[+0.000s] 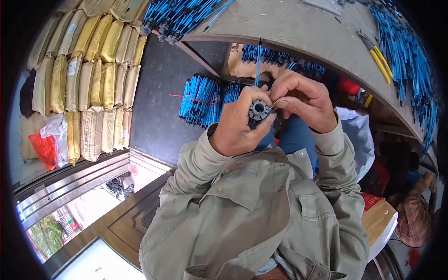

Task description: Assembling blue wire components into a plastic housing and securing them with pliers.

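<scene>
Status: seems midway. Grasping grey slotted hub in left hand, apparently pinching thin strand with right hand. Presumably done: tied blue bundle; likely left: strand.

Blue rod (black-tipped), grey ring, orange plaid shirt

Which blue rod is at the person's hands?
The dark-tipped blue rod jutting up from the left hand; it alone meets a hand, while the other blue rods sit bundled or heaped apart.

Head fisheye, facing down; near left hand, right hand
</scene>
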`<state>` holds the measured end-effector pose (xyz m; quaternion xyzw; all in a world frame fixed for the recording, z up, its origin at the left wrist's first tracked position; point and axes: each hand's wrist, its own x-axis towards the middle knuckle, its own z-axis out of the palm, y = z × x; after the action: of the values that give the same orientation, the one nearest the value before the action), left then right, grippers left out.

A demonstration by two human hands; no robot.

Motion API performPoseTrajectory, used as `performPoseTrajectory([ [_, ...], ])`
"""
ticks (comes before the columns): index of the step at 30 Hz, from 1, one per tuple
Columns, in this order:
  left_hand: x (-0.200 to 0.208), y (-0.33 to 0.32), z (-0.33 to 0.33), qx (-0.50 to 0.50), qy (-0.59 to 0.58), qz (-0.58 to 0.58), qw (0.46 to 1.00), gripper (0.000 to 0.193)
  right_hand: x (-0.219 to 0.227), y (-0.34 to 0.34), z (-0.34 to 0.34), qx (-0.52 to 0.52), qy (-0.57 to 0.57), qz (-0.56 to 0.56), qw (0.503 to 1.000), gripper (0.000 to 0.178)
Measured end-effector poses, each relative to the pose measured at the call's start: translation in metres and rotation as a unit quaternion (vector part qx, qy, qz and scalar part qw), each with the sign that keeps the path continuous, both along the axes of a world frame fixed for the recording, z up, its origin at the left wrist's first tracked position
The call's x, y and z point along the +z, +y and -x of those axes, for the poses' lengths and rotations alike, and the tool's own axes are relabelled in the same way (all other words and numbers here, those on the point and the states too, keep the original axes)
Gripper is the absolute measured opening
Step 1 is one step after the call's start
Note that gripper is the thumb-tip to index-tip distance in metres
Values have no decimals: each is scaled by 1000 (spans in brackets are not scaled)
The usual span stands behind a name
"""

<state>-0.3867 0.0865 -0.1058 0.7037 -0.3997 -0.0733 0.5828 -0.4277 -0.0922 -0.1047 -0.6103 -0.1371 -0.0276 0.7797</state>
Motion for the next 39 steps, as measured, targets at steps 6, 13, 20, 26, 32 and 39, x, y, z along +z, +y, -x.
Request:
performPoseTrajectory([
  [6,4,-1,0,-40,-5,-9,999,31,-4,-1,-2,-17,-56,14,998,10],
  [13,1,-6,-1,-50,49,-11,997,30,8,-27,-7,-126,-78,181,972,16],
  [20,6,-3,-10,-27,87,65,994,29,-30,-219,15,-583,-61,621,520,26],
  [26,4,-15,-11,-31,61,43,997,30,-45,-264,17,-492,9,705,511,37],
  [32,4,-15,-2,1,52,33,998,28,-50,-255,16,-503,-16,779,375,38],
  [39,4,-14,0,66,91,11,994,26,-19,-185,33,-542,11,330,773,21],
])
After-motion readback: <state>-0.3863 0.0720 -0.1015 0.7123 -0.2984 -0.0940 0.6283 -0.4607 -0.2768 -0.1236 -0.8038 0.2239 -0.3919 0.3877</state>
